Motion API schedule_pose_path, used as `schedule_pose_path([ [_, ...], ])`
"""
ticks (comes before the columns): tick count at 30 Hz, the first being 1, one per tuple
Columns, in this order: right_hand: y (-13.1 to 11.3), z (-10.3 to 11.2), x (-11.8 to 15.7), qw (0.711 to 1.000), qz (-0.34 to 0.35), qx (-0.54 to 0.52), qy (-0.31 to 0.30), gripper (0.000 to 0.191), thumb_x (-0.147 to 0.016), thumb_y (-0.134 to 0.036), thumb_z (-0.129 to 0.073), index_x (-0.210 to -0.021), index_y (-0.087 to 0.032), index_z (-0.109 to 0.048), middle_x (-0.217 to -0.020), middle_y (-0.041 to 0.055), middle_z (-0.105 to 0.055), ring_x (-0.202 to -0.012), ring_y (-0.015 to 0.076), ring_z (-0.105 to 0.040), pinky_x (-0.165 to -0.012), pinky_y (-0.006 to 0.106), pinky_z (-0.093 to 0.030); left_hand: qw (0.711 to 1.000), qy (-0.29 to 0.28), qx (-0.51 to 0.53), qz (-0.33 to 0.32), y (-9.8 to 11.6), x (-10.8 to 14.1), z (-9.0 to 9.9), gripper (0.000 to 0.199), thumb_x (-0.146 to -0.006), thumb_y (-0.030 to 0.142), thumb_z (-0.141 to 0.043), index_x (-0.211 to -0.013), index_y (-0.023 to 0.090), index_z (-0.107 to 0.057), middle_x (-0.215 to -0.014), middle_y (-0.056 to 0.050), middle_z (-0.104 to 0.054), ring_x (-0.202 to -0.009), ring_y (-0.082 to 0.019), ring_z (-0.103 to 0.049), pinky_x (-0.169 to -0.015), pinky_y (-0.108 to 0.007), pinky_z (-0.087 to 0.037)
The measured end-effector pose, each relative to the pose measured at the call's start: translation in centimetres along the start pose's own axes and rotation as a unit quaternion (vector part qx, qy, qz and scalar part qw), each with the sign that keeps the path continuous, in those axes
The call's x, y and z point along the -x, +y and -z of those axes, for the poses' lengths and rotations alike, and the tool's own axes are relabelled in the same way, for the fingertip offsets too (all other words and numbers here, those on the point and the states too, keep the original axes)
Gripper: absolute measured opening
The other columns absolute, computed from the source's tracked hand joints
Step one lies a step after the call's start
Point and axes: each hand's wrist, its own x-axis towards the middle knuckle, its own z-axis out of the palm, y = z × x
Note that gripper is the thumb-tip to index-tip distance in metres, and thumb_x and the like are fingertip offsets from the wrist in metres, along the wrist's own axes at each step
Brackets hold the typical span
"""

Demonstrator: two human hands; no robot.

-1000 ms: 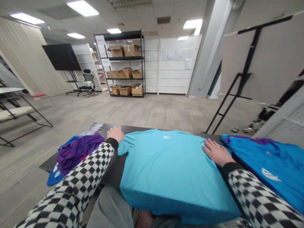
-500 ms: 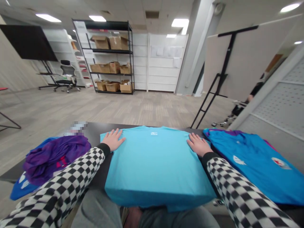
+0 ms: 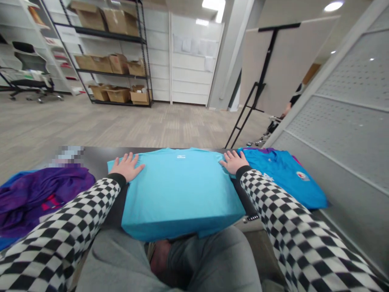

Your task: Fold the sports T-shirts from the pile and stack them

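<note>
Light-blue T-shirt [image 3: 182,190] spread out mid-worktop [image 3: 97,156], small white logo [image 3: 181,157] near the neckline at the far side, lower end draped over the near edge above the lap [image 3: 225,255]. Left hand [image 3: 126,166]: palm down on the left sleeve, fingers apart, clamped on nothing. Right hand [image 3: 235,162]: likewise flat at the right sleeve, fingers fanned, no pinch, just beside the blue garment [image 3: 285,174].

Changed over the last second: left hand from curled at the sleeve's outer end to flat on top of it; right hand at about the same spot on the shirt. View swung right and tilted down. Meaning, as a judgement: left sleeve now laid outward, front fairly smooth, both ends steadied by palms.

Surface: dark, bunched purple garment [image 3: 60,182] at left, blocked-out pale item [image 3: 68,156] behind it, cannot tell what; blue garment flatter, at right.

Room: grey carpet [image 3: 158,125], black shelving rack [image 3: 111,35] with cardboard boxes [image 3: 121,22], office chair [image 3: 30,63] far left, board [image 3: 298,65] on black stand [image 3: 266,61], perforated partition [image 3: 343,113] along the right.
</note>
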Motion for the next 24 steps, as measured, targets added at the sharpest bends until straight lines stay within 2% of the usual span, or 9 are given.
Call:
schedule_pose_path([
  [3,0.2,1.5,1.9,0.997,-0.041,-0.044,0.041,0.079,-0.118,-0.060,-0.025,-0.176,-0.009,-0.047,-0.186,0.0228,-0.040,-0.173,0.0466,-0.031,-0.138,0.077,-0.015,1.000,-0.003,-0.004,-0.002,0.2,0.1,0.2,0.095,-0.111,0.072,-0.026,-0.185,0.013,-0.030,-0.192,-0.022,-0.020,-0.179,-0.041,-0.019,-0.141,-0.070,-0.013],
  [6,0.0,2.4,6.3,0.989,-0.045,-0.101,0.102,0.071,-0.119,-0.052,-0.032,-0.174,-0.010,-0.050,-0.184,0.0205,-0.044,-0.172,0.0416,-0.035,-0.141,0.069,-0.019,1.000,-0.003,-0.001,-0.006,0.1,0.0,0.3,0.095,-0.111,0.072,-0.027,-0.185,0.011,-0.029,-0.192,-0.024,-0.021,-0.179,-0.043,-0.021,-0.140,-0.072,-0.015],
  [10,-1.9,1.7,15.7,0.966,-0.018,-0.209,0.150,0.057,-0.111,-0.044,-0.050,-0.158,-0.018,-0.069,-0.162,0.0181,-0.070,-0.153,0.0384,-0.062,-0.141,0.064,-0.029,0.999,0.030,0.028,-0.012,0.2,0.5,1.0,0.089,-0.114,0.065,-0.030,-0.181,0.008,-0.035,-0.190,-0.025,-0.027,-0.176,-0.044,-0.026,-0.140,-0.073,-0.016],
  [12,-3.7,0.6,21.2,0.942,-0.024,-0.290,0.169,0.049,-0.108,-0.045,-0.055,-0.146,-0.023,-0.078,-0.150,0.0153,-0.078,-0.142,0.0384,-0.070,-0.135,0.062,-0.042,0.995,0.088,0.032,-0.026,0.4,1.5,1.8,0.078,-0.115,0.055,-0.032,-0.173,0.005,-0.047,-0.183,-0.025,-0.044,-0.170,-0.041,-0.036,-0.140,-0.068,-0.018],
  [15,-7.1,-1.7,28.8,0.884,-0.072,-0.417,0.200,0.038,-0.107,-0.048,-0.061,-0.131,-0.030,-0.084,-0.136,0.0124,-0.084,-0.129,0.0374,-0.077,-0.120,0.058,-0.059,0.988,0.153,-0.006,-0.034,1.0,3.3,3.0,0.057,-0.113,0.043,-0.036,-0.141,0.009,-0.073,-0.150,-0.018,-0.073,-0.146,-0.036,-0.058,-0.133,-0.057,-0.032],
  [17,-9.3,-3.4,32.5,0.851,-0.107,-0.471,0.207,0.032,-0.106,-0.048,-0.063,-0.123,-0.033,-0.086,-0.127,0.0108,-0.086,-0.122,0.0371,-0.079,-0.116,0.059,-0.062,0.990,0.126,-0.038,-0.041,1.3,4.0,3.5,0.048,-0.111,0.041,-0.039,-0.113,0.014,-0.079,-0.127,-0.015,-0.079,-0.127,-0.033,-0.066,-0.121,-0.049,-0.044],
  [19,-10.9,-4.8,34.7,0.839,-0.120,-0.493,0.197,0.029,-0.104,-0.047,-0.065,-0.119,-0.034,-0.087,-0.122,0.0103,-0.087,-0.118,0.0376,-0.080,-0.113,0.060,-0.063,0.994,0.077,-0.045,-0.060,1.5,3.8,4.0,0.044,-0.109,0.041,-0.041,-0.097,0.017,-0.076,-0.113,-0.014,-0.080,-0.113,-0.030,-0.069,-0.108,-0.041,-0.050],
  [21,-11.4,-5.7,35.6,0.848,-0.108,-0.490,0.171,0.027,-0.101,-0.046,-0.068,-0.116,-0.034,-0.087,-0.120,0.0101,-0.087,-0.117,0.0384,-0.080,-0.112,0.061,-0.063,0.997,0.035,-0.025,-0.072,1.5,2.9,4.6,0.045,-0.109,0.044,-0.041,-0.095,0.017,-0.074,-0.107,-0.013,-0.080,-0.104,-0.028,-0.069,-0.101,-0.036,-0.052],
  [24,-10.3,-6.6,35.3,0.856,-0.123,-0.481,0.143,0.028,-0.099,-0.050,-0.069,-0.113,-0.031,-0.085,-0.119,0.0111,-0.087,-0.115,0.0389,-0.081,-0.111,0.061,-0.063,0.998,-0.030,0.025,-0.052,1.1,2.0,6.1,0.050,-0.109,0.051,-0.043,-0.101,0.015,-0.076,-0.110,-0.016,-0.082,-0.106,-0.030,-0.070,-0.105,-0.038,-0.054],
])
